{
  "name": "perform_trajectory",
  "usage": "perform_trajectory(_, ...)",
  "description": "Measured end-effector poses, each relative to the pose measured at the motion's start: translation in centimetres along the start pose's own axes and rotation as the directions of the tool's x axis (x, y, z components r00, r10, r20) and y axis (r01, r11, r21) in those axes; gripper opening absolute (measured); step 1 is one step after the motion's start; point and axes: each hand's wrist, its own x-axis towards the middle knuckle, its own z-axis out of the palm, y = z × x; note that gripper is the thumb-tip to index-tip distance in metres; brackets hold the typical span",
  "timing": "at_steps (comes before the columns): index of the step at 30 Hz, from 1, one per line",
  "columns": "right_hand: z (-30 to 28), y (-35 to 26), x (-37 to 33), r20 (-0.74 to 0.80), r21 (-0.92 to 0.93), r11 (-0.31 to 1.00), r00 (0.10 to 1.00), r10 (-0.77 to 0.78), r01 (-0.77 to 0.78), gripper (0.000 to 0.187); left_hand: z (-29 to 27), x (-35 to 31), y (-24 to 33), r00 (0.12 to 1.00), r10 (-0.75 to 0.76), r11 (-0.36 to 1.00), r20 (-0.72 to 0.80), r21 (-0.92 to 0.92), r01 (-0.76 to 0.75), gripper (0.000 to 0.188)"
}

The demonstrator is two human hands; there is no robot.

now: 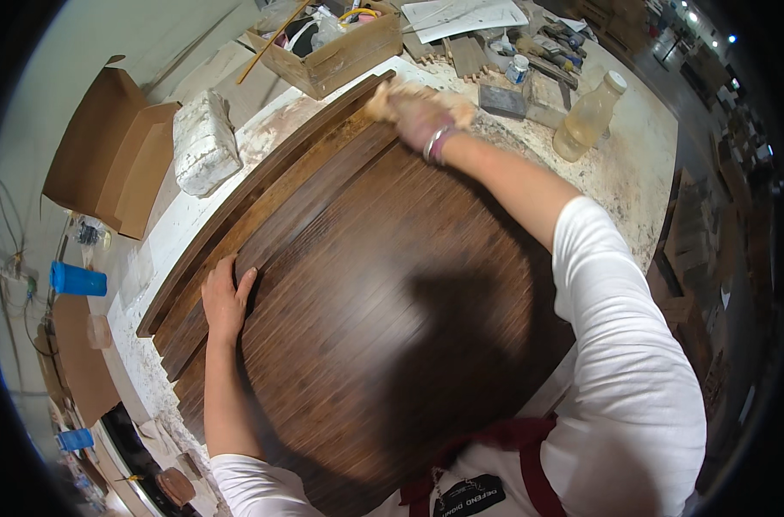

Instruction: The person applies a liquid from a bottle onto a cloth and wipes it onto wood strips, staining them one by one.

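A large dark-brown wooden panel (349, 284) with fine parallel grooves lies in front of me. Raised rails run along its far left side, and a lighter brown recessed strip (301, 168) lies between them. My left hand (226, 302) rests bare on the rails near their left end, thumb apart from the fingers. At the rails' far end, my right hand (422, 125), in a pinkish glove with a band at the wrist, presses a pale tan cloth (381, 105) onto the wood. The hand is slightly blurred and its fingertips are partly hidden by the cloth.
Beyond the panel stands a cardboard box (332, 65) of mixed items. A white wrapped bundle (204, 142) and an open carton (116, 155) lie left. Right of the cloth are a grey block (502, 102), a small jar (517, 69) and a bottle of yellowish liquid (588, 121).
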Motion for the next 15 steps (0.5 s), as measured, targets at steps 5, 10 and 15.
perform_trajectory(5, 0.2, 4.4, 2.7, -0.123, -0.064, 0.998, 0.992, -0.038, 0.03, 0.031, 0.3, 0.1, -0.1, 1.0, 0.012, 1.0, 0.0, -0.002, -0.012, 0.049)
perform_trajectory(10, 2.8, 1.4, 2.5, -0.144, 0.035, 0.955, 0.947, -0.288, 0.296, 0.028, -0.1, 1.0, 0.6, 1.0, 0.001, 1.0, 0.008, 0.027, -0.002, 0.049)
perform_trajectory(15, 6.9, -6.5, 0.1, 0.103, -0.063, 0.907, 0.906, -0.41, 0.417, 0.039, 0.2, 0.6, -0.5, 1.0, 0.008, 1.0, 0.001, 0.002, -0.008, 0.05)
